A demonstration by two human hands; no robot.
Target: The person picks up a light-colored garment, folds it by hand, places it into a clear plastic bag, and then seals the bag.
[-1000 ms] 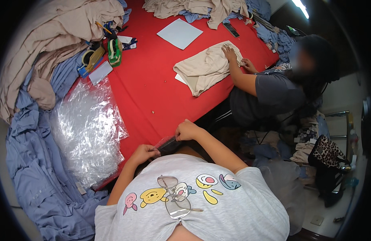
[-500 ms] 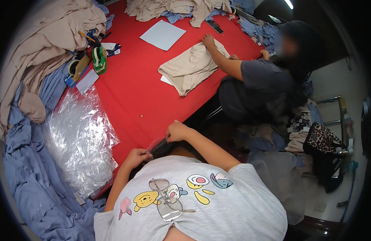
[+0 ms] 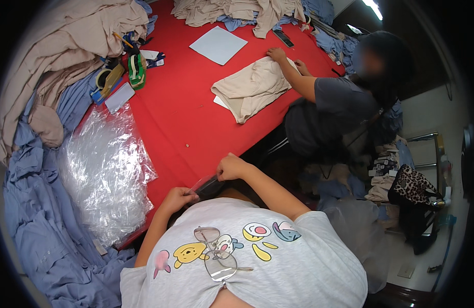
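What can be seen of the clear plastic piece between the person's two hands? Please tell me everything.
The clear plastic piece looks thin, smooth and see-through, with a faint shine; red and dark areas show through it. It slants between the left hand, whose fingertips pinch its lower end, and the right hand, closed on its upper end. It is at the near edge of the red table. Its lower part is hidden, so I cannot tell whether it is a bag or a sheet.

Red table [image 3: 165,123]: green tape dispenser [image 3: 136,72] seen toward left edge; white sheet [image 3: 218,45] and dark phone [image 3: 283,38] laid near far edge, phone nearer the far right corner. Leopard-print bag [image 3: 412,186] noted beyond right edge.
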